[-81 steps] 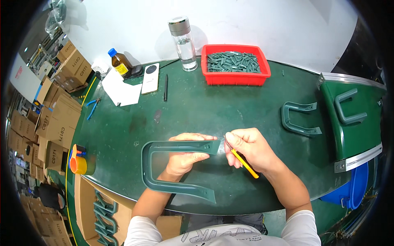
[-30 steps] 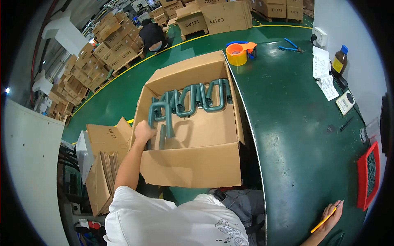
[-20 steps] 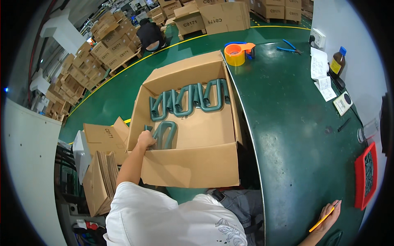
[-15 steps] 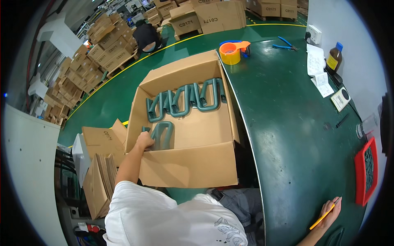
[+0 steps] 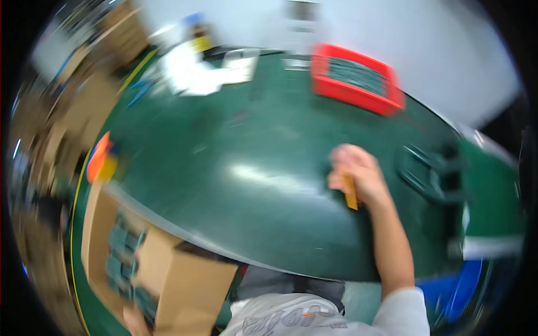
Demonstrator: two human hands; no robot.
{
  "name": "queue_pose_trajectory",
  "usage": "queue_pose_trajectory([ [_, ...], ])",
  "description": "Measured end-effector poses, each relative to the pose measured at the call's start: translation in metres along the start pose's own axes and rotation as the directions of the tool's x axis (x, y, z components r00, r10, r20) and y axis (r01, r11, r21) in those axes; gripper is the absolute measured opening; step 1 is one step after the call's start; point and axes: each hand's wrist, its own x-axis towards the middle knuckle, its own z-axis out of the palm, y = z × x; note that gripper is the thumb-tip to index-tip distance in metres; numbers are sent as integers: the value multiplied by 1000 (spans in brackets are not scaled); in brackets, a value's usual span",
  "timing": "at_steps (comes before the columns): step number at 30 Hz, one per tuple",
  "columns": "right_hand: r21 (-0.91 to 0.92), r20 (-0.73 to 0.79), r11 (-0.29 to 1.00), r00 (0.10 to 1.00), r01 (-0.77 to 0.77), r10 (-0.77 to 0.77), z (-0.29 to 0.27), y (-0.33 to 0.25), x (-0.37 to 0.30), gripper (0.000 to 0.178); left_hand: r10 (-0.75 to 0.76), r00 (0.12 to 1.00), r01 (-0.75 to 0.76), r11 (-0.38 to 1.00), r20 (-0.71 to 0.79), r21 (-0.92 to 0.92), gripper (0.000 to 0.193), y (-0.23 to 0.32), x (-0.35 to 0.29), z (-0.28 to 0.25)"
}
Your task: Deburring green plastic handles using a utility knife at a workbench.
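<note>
My right hand (image 5: 360,173) is above the green tabletop (image 5: 269,140), its fingers closed round a slim yellow-handled utility knife (image 5: 351,193). The handle points back toward me; the tip is smeared by motion. At the lower left, my left hand (image 5: 134,322) is inside the open cardboard box (image 5: 196,291), beside a dark green bent-tube handle (image 5: 145,302). Its fingers are blurred and partly hidden, so its grip does not show. Several more green handles (image 5: 120,252) lie along the box's far side. Another pair of green bent-tube handles (image 5: 428,173) lies on the table, right of my right hand.
A red bin (image 5: 358,101) of small dark green pieces stands against the wall. Farther left are white papers (image 5: 190,70), blue pliers (image 5: 140,89), a brown bottle (image 5: 200,39) and an orange-and-yellow tape roll (image 5: 102,162). A blue container (image 5: 454,291) sits beyond the table's right edge.
My view has swung right, toward the table and wall. My right hand, still holding the utility knife, now appears near the middle; my left hand remains in the box, now at the lower left.
</note>
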Motion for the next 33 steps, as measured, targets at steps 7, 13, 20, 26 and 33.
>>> queue_pose_trajectory([
  [7,-994,-102,39,802,-98,-588,-43,-15,-49,27,370,819,-547,734,-438,-402,29,248,5,-74],
  [13,-806,-492,-3,673,-591,-552,-112,-8,-73,25,667,538,-740,81,-515,-668,13,419,-79,-96],
  [20,-974,41,165,838,156,-544,-46,6,-79,20,980,200,-273,58,2,-960,27,553,-210,-127],
  [26,-956,-141,278,684,95,-716,-67,-18,-86,24,984,117,-795,14,-131,-607,70,607,-272,-110],
  [33,-582,-613,-98,515,-807,-599,-194,-11,-123,11,982,137,-598,-24,-132,-801,44,626,-262,-94],
])
